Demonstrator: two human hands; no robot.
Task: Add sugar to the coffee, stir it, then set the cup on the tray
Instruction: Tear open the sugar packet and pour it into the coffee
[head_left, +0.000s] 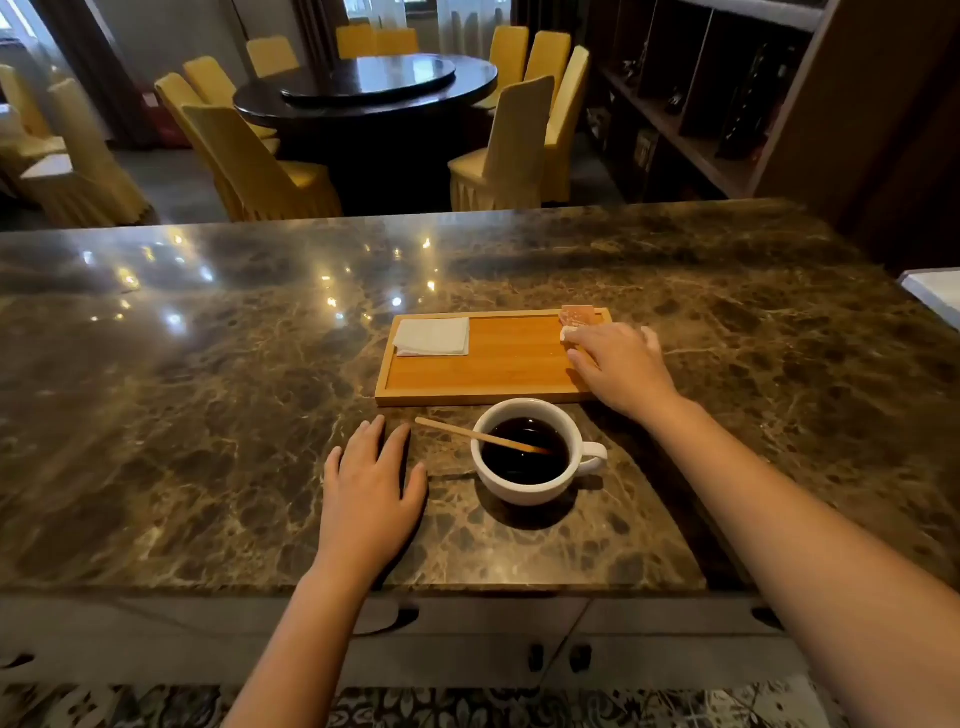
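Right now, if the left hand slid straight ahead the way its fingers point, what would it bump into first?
Probably the near left corner of the wooden tray. The left hand lies flat on the marble counter, fingers pointing forward and slightly right, with bare marble between. It might just slip past the corner; depth is hard to judge.

dark round dining table (374, 88), yellow-covered chairs (498, 150) around it; wooden shelving (727, 93) right; glossy marble counter (208, 364).
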